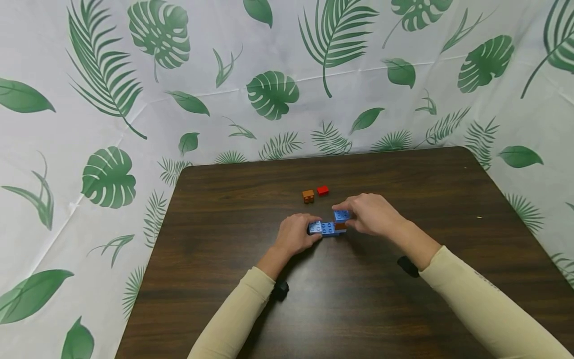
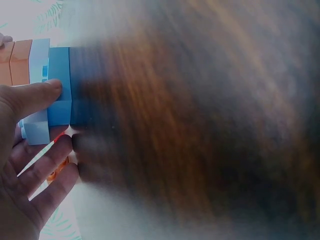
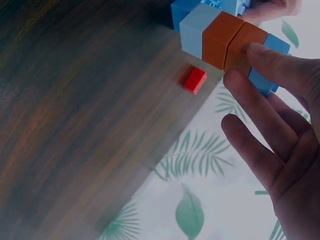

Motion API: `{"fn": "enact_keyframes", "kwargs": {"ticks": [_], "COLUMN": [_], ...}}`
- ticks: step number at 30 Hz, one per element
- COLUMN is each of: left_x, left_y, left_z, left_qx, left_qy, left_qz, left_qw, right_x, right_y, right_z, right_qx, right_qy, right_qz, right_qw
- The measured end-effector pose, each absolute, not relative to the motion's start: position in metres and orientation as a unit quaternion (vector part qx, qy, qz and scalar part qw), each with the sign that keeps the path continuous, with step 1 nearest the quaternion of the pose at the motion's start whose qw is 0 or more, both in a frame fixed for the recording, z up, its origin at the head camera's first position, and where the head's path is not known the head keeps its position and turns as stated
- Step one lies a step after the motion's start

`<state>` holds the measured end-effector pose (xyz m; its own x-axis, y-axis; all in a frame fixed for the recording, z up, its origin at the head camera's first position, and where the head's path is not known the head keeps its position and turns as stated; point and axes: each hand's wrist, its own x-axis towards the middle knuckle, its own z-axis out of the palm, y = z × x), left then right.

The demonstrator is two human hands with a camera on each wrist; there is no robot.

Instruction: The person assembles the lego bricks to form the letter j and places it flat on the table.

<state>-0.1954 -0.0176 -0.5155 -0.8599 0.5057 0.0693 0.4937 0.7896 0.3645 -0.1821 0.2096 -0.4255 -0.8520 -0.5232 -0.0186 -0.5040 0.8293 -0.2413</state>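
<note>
A small toy-brick build stands between the hands near the middle of the table. My left hand (image 1: pixel 296 233) grips its left end, the thumb across the blue base brick (image 2: pixel 60 112) and a light blue brick (image 1: pixel 315 227) beside the fingers. At the right end, two orange-brown bricks (image 3: pixel 220 41) rise in a stack above another light blue brick (image 3: pixel 192 37). A blue brick (image 1: pixel 342 215) with studs tops that stack. My right hand (image 1: pixel 369 214) pinches the stack's upper part between thumb and fingers, its other fingers extended in the right wrist view.
Beyond the build lie an orange-brown brick (image 1: pixel 308 196) and a small red brick (image 1: pixel 323 191). The dark wooden table (image 1: pixel 224 199) ends at a white, leaf-patterned cloth (image 1: pixel 215 119) behind it and at the sides.
</note>
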Motion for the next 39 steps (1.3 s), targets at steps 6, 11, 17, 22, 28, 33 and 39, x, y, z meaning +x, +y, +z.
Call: {"fn": "enact_keyframes", "kwargs": {"ticks": [6, 11, 17, 22, 28, 33, 39], "left_x": [-0.196, -0.196, -0.197, -0.197, -0.197, -0.197, -0.197], "left_y": [-0.018, -0.018, -0.019, -0.019, -0.020, -0.020, -0.020], "left_z": [-0.516, -0.515, -0.515, -0.516, -0.516, -0.516, -0.518], "left_qx": [0.265, 0.266, 0.268, 0.269, 0.270, 0.271, 0.274], "left_qy": [0.945, 0.945, 0.944, 0.943, 0.943, 0.942, 0.941], "left_qz": [0.189, 0.190, 0.193, 0.194, 0.195, 0.196, 0.196], "left_qw": [0.011, 0.013, 0.014, 0.016, 0.011, 0.008, 0.003], "right_x": [-0.182, -0.183, -0.183, -0.182, -0.183, -0.188, -0.199], "right_y": [0.209, 0.208, 0.204, 0.202, 0.202, 0.200, 0.189], "right_z": [-0.426, -0.426, -0.424, -0.423, -0.423, -0.422, -0.422], "right_qx": [-0.274, -0.276, -0.284, -0.286, -0.287, -0.281, -0.260], "right_qy": [0.954, 0.954, 0.954, 0.955, 0.954, 0.954, 0.957], "right_qz": [-0.113, -0.106, -0.084, -0.072, -0.077, -0.085, -0.114], "right_qw": [0.036, 0.039, 0.046, 0.044, 0.045, 0.057, 0.059]}}
